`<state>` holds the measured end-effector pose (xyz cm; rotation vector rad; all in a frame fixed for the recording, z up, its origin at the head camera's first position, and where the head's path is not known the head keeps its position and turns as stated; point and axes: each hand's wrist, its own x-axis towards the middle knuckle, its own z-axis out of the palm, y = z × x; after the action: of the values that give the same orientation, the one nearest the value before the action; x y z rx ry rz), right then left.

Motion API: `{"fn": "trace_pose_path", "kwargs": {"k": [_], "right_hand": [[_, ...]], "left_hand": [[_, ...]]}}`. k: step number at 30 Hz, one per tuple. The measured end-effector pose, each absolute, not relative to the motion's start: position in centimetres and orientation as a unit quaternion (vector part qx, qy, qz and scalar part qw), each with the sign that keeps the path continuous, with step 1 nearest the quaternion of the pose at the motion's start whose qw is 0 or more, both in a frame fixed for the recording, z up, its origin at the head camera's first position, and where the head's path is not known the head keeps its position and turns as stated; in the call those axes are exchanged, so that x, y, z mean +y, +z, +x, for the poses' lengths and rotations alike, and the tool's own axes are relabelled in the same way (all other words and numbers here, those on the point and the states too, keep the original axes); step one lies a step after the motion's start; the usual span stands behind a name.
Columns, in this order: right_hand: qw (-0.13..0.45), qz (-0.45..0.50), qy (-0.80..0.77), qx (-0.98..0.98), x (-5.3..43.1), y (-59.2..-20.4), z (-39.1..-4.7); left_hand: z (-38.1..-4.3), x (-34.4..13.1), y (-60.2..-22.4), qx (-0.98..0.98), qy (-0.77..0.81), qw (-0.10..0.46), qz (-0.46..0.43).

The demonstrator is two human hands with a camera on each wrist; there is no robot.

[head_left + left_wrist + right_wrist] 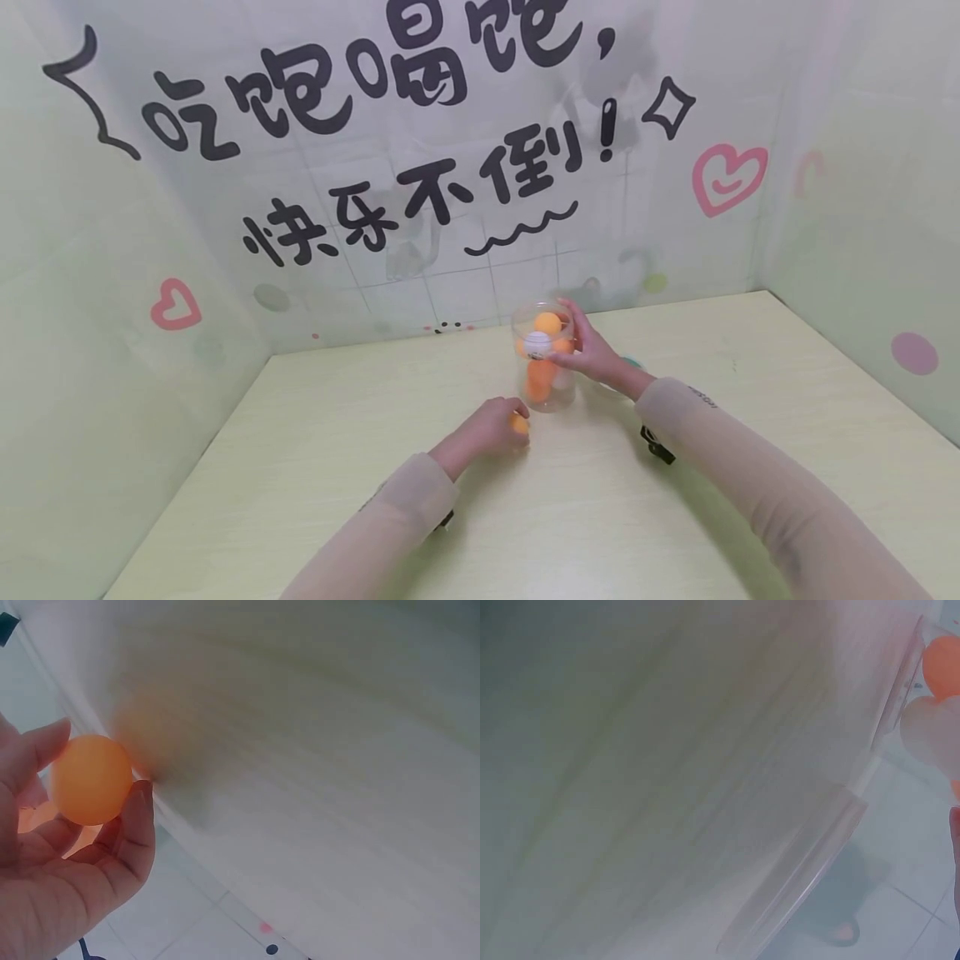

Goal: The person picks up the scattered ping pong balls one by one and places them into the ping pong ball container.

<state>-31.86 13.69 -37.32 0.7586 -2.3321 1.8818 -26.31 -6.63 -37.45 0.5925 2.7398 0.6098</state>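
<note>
A clear plastic jar [555,402] stands upright on the table, holding several orange and white ping-pong balls. My right hand [597,353] grips the jar's upper right side, thumb across the front and fingers behind. In front and to the left of the jar, my left hand [489,427] holds an orange ping-pong ball [91,780] between thumb and fingers, low over the tabletop. In the right wrist view the jar's base [898,690] and some balls [930,729] show at the right edge, with only a sliver of my right fingers [955,840].
A clear round lid [795,874] lies on the table [300,467] to the right of the jar, mostly hidden behind my right wrist in the head view. A printed curtain [450,275] hangs along the table's back edge, and similar sheets rise at both sides.
</note>
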Motion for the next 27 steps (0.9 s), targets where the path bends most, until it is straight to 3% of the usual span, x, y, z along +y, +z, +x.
{"fn": "trace_pose_path", "kwargs": {"k": [17,27], "right_hand": [[0.031,0.256,0.605,-0.753,13.6,-37.4,-31.9],[0.035,0.258,0.609,-0.749,13.5,-37.4,-31.8]], "left_hand": [[-26.5,-7.1,-36.3,0.950,0.231,0.118,0.175],[-27.3,-7.8,-35.1,0.937,0.324,0.054,0.115]]}}
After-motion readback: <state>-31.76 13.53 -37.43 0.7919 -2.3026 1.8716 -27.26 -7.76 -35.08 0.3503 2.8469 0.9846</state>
